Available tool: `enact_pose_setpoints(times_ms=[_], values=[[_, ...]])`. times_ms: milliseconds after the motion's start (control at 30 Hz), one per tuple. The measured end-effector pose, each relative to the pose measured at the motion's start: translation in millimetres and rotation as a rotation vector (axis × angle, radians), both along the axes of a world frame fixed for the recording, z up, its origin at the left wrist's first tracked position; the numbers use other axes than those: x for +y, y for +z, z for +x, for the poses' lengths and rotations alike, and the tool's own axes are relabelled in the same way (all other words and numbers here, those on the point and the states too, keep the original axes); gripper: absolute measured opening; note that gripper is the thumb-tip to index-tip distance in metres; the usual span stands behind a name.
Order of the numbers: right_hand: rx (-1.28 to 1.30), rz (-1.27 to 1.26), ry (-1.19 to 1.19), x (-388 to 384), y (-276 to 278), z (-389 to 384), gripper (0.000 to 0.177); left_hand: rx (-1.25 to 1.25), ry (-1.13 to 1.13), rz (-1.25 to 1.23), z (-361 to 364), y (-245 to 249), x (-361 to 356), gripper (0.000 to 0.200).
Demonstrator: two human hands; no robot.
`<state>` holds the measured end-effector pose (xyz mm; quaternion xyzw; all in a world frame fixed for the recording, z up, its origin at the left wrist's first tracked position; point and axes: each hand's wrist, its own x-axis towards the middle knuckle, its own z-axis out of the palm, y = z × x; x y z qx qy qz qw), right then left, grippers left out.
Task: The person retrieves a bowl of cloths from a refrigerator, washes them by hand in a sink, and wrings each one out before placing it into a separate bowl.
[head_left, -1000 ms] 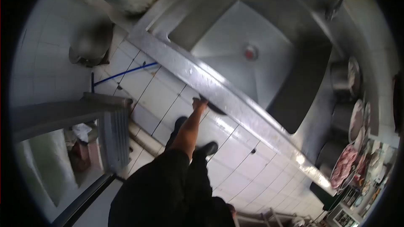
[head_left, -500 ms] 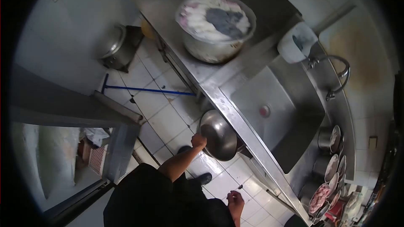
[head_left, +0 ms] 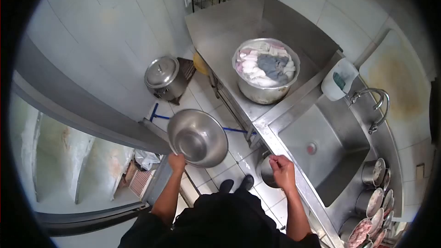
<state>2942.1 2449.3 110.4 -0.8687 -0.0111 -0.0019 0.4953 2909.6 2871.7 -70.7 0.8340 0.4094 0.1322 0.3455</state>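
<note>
A wide stainless steel mixing bowl [head_left: 209,126] hangs tilted above the floor, its inside facing up toward me. My left hand [head_left: 177,161] is closed on its near rim. My right hand [head_left: 282,170] is held beside the sink's front edge, fingers curled in and thumb against them; whatever may be inside them is hidden. Below it, partly covered by the hand and the counter edge, shows a round metal vessel [head_left: 265,174].
To the right is a steel sink [head_left: 294,128]; a large pot of cloths [head_left: 262,93] stands on its drainboard. Several meat-filled pots [head_left: 367,202] line the sink's right. A lidded pot [head_left: 163,76], a blue-handled squeegee [head_left: 236,130] and an open freezer [head_left: 92,209] are at left.
The mixing bowl, in my left hand, has swung left away from the sink front. My right hand has risen toward the counter edge. My view has shifted, showing more of the back wall.
</note>
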Motion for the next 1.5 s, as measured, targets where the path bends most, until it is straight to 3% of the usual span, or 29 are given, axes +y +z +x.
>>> enact_pose_setpoints(times_ms=[67, 233, 300, 367, 433, 533, 633, 733, 867, 967, 1000, 1033, 1133, 1200, 1233, 1267, 1367, 1467, 1500], values=[[-0.106, -0.030, 0.016, -5.5, 13.0, 32.6, 0.014, -0.152, 0.161, 0.033, 11.4, 49.2, 6.8, 0.020], [-0.369, -0.066, -0.081, -0.9, 46.8, 123.4, 0.012, -0.515, 0.179, 0.044, 76.2, 156.8, 27.5, 0.018], [-0.549, -0.214, -0.032, 2.9, 48.8, 154.9, 0.018, -0.614, 0.134, 0.164, 117.5, 196.4, 29.7, 0.018], [-0.580, -0.275, -0.106, 5.3, 39.8, 189.1, 0.026, -0.752, 0.045, 0.048, 164.1, 241.5, 15.9, 0.021], [-0.450, -0.235, -0.307, 6.9, 23.9, 220.3, 0.037, -0.724, 0.050, 0.097, 222.3, 248.9, 27.7, 0.026], [-0.396, -0.288, -0.446, 3.4, 14.3, 251.4, 0.051, -0.779, -0.113, 0.090, 322.8, 239.7, 41.4, 0.028], [-0.224, -0.159, -0.495, 14.0, 21.5, 262.1, 0.051, -0.793, -0.282, 0.152, 419.1, 229.7, 17.2, 0.023], [-0.151, -0.160, -0.596, 27.7, 26.7, 266.4, 0.049, -0.642, -0.370, 0.031, 496.6, 225.8, -28.1, 0.017], [-0.157, -0.254, -0.672, 39.9, 33.9, 268.3, 0.047, -0.661, -0.587, -0.093, 588.0, 187.3, -67.6, 0.019], [-0.329, -0.696, -0.638, 44.5, 35.8, 271.2, 0.047, -0.537, -0.663, -0.160, 640.0, 153.0, -83.9, 0.021], [-0.328, -0.680, -0.571, 46.2, 39.6, 276.1, 0.046, -0.505, -0.677, -0.159, 655.6, 143.8, -86.7, 0.021], [-0.319, -0.659, -0.506, 48.0, 45.8, 286.1, 0.044, -0.466, -0.694, -0.156, 663.9, 140.1, -93.0, 0.021], [-0.217, -0.519, -0.318, 63.0, 53.8, 321.4, 0.038, -0.303, -0.712, -0.639, 670.9, 142.5, -106.1, 0.022], [-0.318, -0.618, -0.257, 70.6, 47.3, 349.9, 0.035, -0.201, -0.800, -0.808, 683.6, 126.4, -105.4, 0.031], [-0.229, -0.656, -0.197, 67.9, 38.3, 358.2, 0.035, -0.151, -0.838, -0.894, 686.6, 115.4, -104.6, 0.035], [-0.147, -0.693, -0.134, 63.5, 26.3, 367.0, 0.034, -0.082, -0.785, -0.837, 688.2, 104.6, -104.4, 0.048], [-0.135, -0.620, -0.070, 47.8, 31.3, 387.9, 0.027, 0.244, -0.823, -0.496, 662.3, 127.2, -93.2, 0.055], [-0.187, -0.490, -0.191, 48.0, 102.9, 394.2, 0.022, -0.162, -0.933, 0.116, 631.4, 151.1, -91.9, 0.057], [-0.180, -0.457, -0.236, 48.7, 130.7, 398.0, 0.022, -0.140, -1.048, -0.113, 613.9, 183.5, -98.2, 0.057]])
